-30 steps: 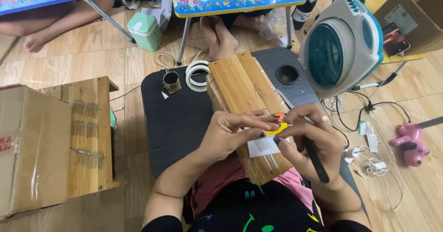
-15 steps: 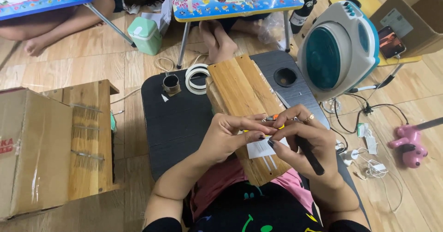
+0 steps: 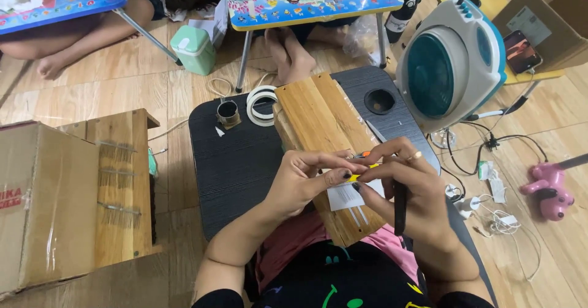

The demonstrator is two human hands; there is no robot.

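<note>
My left hand [image 3: 306,182] and my right hand [image 3: 407,188] meet over a slanted wooden board [image 3: 312,115] on a black lap table [image 3: 229,161]. Between the fingertips of both hands is a small yellow and orange piece [image 3: 361,170]. My right hand also grips a thin black pen-like tool [image 3: 400,207] that points down toward me. A white slip of paper [image 3: 343,196] lies on the board just under the fingers.
A roll of white tape [image 3: 260,105] and a small metal cup [image 3: 228,113] sit on the table's far side. A white and teal fan [image 3: 450,60] stands right, cables and a pink toy [image 3: 548,188] beyond. A cardboard box [image 3: 37,204] and wooden rack [image 3: 122,185] are left. Another person's feet [image 3: 288,48] rest under a small colourful table.
Both hands have shifted slightly up the board while keeping the small yellow piece pinched between them. The black tool stays in my right hand.
</note>
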